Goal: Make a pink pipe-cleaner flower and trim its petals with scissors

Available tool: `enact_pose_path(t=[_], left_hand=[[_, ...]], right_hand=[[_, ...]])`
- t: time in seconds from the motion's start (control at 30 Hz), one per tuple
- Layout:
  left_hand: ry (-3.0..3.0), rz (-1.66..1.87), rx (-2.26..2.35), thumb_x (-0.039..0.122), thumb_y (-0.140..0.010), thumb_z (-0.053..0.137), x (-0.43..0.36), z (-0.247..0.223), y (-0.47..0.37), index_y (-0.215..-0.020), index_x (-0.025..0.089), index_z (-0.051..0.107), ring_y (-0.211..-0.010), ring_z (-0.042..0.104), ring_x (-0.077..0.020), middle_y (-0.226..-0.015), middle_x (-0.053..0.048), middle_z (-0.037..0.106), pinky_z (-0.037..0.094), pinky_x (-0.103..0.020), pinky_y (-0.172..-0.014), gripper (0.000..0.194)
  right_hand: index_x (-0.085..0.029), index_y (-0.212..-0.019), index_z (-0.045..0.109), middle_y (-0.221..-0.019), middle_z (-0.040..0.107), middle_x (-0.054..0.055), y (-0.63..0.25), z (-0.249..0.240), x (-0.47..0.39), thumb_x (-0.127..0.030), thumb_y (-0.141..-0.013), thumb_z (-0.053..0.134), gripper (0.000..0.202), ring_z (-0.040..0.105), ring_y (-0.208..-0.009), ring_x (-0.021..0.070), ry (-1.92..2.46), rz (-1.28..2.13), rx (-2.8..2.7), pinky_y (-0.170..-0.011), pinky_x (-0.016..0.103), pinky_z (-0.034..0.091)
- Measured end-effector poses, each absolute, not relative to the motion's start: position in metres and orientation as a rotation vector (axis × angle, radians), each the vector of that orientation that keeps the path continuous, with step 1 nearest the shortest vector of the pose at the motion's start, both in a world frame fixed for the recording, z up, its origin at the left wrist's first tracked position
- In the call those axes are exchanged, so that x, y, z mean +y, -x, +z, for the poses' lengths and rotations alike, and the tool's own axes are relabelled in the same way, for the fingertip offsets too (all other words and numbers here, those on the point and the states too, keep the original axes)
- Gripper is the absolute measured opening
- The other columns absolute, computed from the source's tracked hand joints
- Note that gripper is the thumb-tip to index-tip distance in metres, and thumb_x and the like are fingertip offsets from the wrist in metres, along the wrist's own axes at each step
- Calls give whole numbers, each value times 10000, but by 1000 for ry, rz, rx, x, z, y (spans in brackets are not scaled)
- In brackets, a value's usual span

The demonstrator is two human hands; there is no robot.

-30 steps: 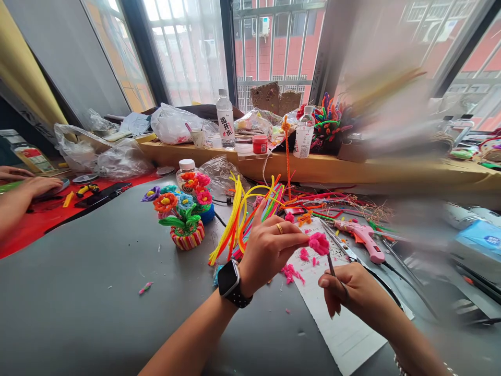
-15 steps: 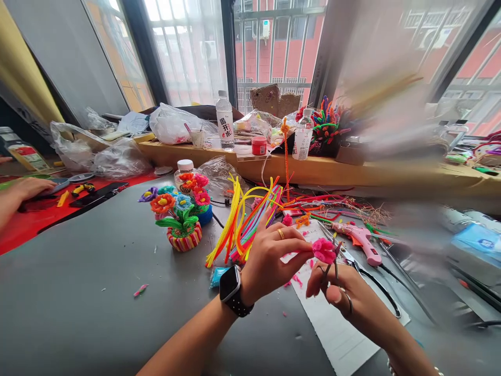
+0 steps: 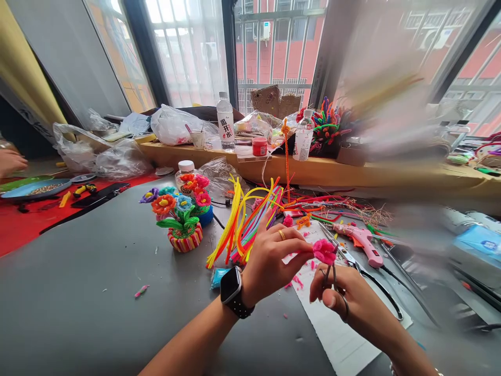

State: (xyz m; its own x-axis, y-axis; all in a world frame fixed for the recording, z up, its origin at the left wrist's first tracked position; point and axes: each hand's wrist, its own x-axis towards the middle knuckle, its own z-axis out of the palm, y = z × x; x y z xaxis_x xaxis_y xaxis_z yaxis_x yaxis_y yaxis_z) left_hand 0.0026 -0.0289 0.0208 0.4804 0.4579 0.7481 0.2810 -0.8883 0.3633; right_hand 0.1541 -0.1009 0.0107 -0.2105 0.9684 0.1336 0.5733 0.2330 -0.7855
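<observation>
Between the thumb and fingertips of my left hand (image 3: 276,258) is a pink fuzzy flower (image 3: 324,251), apparently pipe cleaner. My right hand (image 3: 348,295) has its fingers in the handles of small scissors (image 3: 331,274), whose blades reach up to the flower's right side. Pink fluff scraps (image 3: 298,282) lie below on a white sheet of paper (image 3: 336,334). Left of my hands, a bunch of yellow, orange and other coloured pipe cleaners (image 3: 235,219) rests on the grey table. Further left stands a striped pot (image 3: 185,238) of finished-looking pipe cleaner flowers (image 3: 164,204).
A pink glue gun (image 3: 364,244) and larger scissors (image 3: 378,287) lie right of my hands. Water bottles (image 3: 225,122) and plastic bags (image 3: 174,125) line the ledge behind. At far left, another person's hand (image 3: 11,162) is near a blue plate (image 3: 37,189) on red cloth.
The scissor blades have drawn closer together at the flower, and my right hand has shifted slightly right. The other person's hand has moved back, uncovering the blue plate.
</observation>
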Motion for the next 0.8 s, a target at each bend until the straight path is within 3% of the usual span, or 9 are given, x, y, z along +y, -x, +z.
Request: enact_pose_path(t=[0.1,0.33,0.8], left_hand=[[-2513,1384,628,229,-752,562,-29,20,-3,-670,182,628,-647,554,-115,-674,-13,643,447,-249,-641,115],[-2503,1388,627,256,-758,554,-28,19,-3,-682,182,634,-661,555,-117,-679,-23,639,453,-241,-620,133],[-2543,1383,645,243,-757,560,-28,20,-2,-677,192,633,-657,550,-110,-687,6,649,430,-267,-727,119]], right_hand=[[-169,-572,567,-569,553,23,-154,10,-101,-765,-622,284,661,472,-542,141,1429,809,-1880,-506,245,345],[-173,-580,568,-568,551,22,-154,11,-101,-772,-615,282,665,462,-538,138,1447,835,-1890,-495,241,347],[-173,-520,554,-529,565,19,-156,5,-99,-720,-685,302,624,496,-521,138,1419,832,-1885,-527,250,350]])
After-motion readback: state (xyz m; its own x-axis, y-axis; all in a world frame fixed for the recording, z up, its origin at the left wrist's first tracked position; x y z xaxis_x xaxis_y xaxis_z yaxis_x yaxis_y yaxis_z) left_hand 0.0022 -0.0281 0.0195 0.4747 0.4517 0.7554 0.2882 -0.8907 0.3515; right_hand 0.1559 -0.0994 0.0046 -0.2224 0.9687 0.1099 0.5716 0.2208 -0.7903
